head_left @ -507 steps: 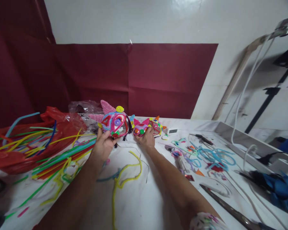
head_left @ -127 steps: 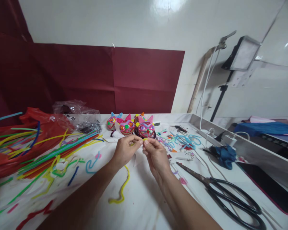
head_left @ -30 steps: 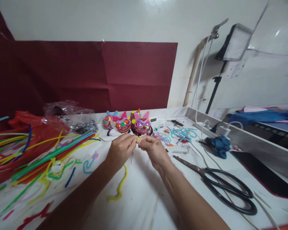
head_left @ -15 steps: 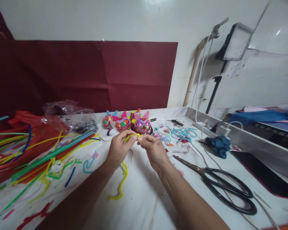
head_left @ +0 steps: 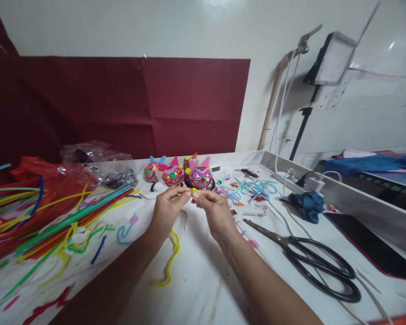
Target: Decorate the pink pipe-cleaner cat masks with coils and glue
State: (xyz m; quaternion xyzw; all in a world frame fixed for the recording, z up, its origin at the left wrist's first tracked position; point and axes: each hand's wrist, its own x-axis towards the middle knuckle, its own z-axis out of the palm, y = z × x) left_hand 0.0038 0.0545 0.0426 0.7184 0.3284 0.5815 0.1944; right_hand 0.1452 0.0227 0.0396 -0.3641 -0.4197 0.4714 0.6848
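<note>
My left hand (head_left: 168,208) and my right hand (head_left: 218,212) meet over the middle of the white table (head_left: 196,289). Between their pinched fingertips is a small piece of yellow pipe cleaner (head_left: 195,191), mostly hidden by the fingers. Below my left hand a bent yellow strand (head_left: 172,259) runs down toward the tabletop; whether it joins the pinched piece cannot be seen. Just beyond the fingers stand colourful cat-like figures, among them one with pink ears (head_left: 200,177) and another with a green nose (head_left: 173,175).
Bundled pipe cleaners (head_left: 77,216) and a red plastic bag (head_left: 59,180) lie left. Black-handled scissors (head_left: 307,259), a glue gun (head_left: 252,210), blue curled strands (head_left: 259,188), a dark phone-like slab (head_left: 372,243) and cables lie right. Behind stands a lamp (head_left: 334,58).
Less of the yellow piece shows between my fingertips, and my left fingers have straightened a little over it. Both hands stay in nearly the same place.
</note>
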